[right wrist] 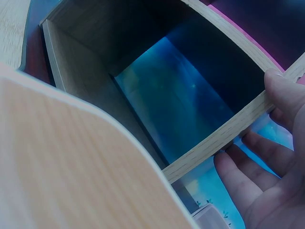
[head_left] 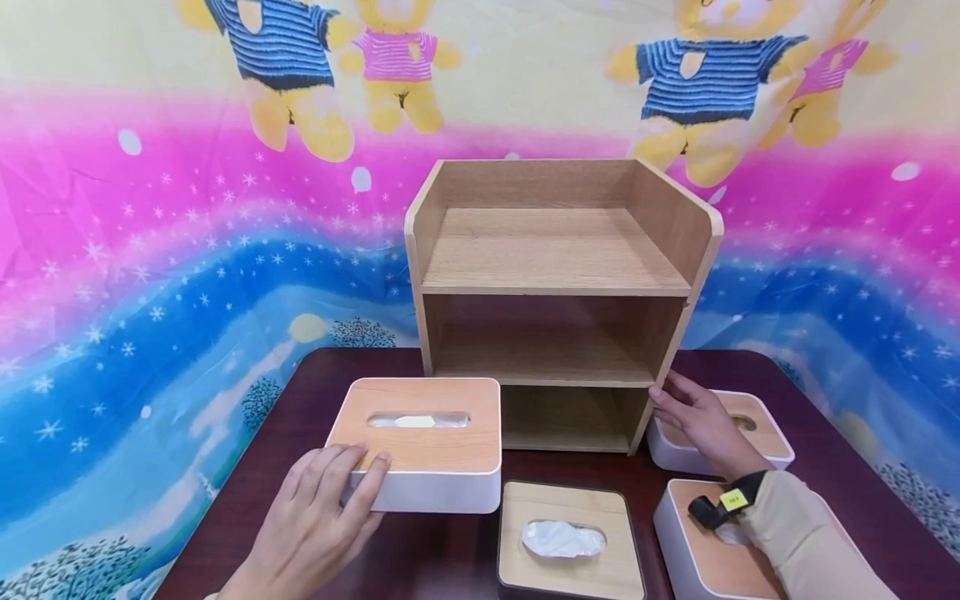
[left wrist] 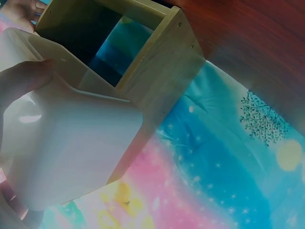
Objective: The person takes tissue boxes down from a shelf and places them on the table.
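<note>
My left hand (head_left: 318, 508) holds a white tissue box (head_left: 416, 446) with a wood-look lid, fingers on the lid's near left corner. The box is raised in front of the wooden shelf unit's (head_left: 555, 250) lower left. Its white underside (left wrist: 81, 143) fills much of the left wrist view, the thumb (left wrist: 28, 78) pressing on it. My right hand (head_left: 693, 412) grips the unit's right side panel low down. In the right wrist view, the thumb (right wrist: 281, 90) lies at the front edge and the other fingers (right wrist: 238, 174) are at the panel's outer side.
A dark-sided tissue box (head_left: 570, 500) with white tissue showing stands at front centre on the dark table (head_left: 315, 400). Two white tissue boxes are on the right, one at the front (head_left: 682, 508) under my sleeve, one (head_left: 757, 458) beside the unit. A printed cloth (head_left: 187, 275) hangs behind.
</note>
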Demonstrator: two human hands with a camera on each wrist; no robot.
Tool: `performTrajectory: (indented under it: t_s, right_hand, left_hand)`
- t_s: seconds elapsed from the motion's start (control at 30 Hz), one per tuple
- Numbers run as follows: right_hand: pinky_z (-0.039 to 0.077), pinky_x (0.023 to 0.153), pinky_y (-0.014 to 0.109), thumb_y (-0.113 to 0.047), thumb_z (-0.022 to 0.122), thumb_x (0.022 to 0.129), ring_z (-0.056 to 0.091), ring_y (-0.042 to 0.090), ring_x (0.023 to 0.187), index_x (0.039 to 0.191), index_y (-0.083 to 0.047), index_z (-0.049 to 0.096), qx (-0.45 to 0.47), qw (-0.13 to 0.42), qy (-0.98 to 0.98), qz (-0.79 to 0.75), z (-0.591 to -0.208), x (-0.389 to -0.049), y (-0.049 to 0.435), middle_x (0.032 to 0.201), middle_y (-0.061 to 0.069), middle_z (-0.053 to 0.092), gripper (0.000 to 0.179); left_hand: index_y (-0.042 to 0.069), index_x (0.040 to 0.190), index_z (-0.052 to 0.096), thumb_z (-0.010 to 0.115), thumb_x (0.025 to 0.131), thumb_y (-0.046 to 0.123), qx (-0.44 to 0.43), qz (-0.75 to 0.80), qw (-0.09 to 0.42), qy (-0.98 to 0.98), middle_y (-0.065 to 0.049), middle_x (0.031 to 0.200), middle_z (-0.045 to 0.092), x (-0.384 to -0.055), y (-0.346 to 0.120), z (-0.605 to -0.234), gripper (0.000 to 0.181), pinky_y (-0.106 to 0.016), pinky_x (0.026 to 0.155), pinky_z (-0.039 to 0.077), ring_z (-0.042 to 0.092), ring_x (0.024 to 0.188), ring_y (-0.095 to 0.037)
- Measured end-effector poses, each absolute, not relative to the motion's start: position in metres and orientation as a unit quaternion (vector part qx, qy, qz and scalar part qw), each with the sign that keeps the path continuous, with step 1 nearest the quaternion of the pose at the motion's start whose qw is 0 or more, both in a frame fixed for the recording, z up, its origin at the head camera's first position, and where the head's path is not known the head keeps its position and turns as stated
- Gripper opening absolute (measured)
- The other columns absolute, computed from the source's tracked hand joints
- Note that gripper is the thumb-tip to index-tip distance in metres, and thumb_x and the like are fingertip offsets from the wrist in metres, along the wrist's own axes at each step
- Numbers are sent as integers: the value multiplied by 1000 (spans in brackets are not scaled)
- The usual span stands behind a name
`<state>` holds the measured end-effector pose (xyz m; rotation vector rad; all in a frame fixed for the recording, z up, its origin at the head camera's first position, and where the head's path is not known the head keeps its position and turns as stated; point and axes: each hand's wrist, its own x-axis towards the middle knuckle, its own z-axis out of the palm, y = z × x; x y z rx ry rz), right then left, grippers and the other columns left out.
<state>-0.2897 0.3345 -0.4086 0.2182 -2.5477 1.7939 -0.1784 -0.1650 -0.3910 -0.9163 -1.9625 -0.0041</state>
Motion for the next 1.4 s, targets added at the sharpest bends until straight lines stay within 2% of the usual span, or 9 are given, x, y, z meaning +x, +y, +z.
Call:
performTrajectory:
  t_s: [0.3,0.53,0.77,1.07,1.4]
  right_hand:
    - [46,95,41,-37,50,102,39,44,131,156,-5,13,71,10,-814,576,-410,-289,335,150,31,27,72]
    - [45,95,41,-36,50,102,39,45,131,156,-5,13,72,11,-812,580,-410,-288,336,150,31,27,72]
    - [44,96,43,-40,50,101,38,45,131,156,-6,12,62,8,-818,572,-409,-288,337,151,30,25,75]
    - [45,95,41,-39,50,101,38,45,131,156,-6,12,69,8,-813,578,-410,-290,337,151,31,26,75]
    - [46,95,40,-37,51,101,38,44,131,156,-5,14,76,12,-811,580,-410,-290,337,151,30,28,73]
  left_hand:
    - [0,119,61,42,98,29,-377,-2,513,-771,-27,111,59,-178,-167,-396,41,-51,78,42,55,94,-42]
    - [1,122,60,38,100,33,-361,-1,492,-793,-26,113,58,-173,-173,-404,45,-52,80,43,55,97,-42]
    - [2,125,58,26,103,39,-346,0,442,-827,-27,119,55,-165,-178,-409,53,-54,84,42,52,101,-42]
    - [3,124,59,34,100,35,-343,0,465,-816,-26,118,57,-166,-180,-417,47,-53,83,42,53,101,-41]
    - [2,122,59,35,99,33,-332,0,472,-817,-26,116,57,-163,-180,-427,46,-53,83,41,54,99,-41]
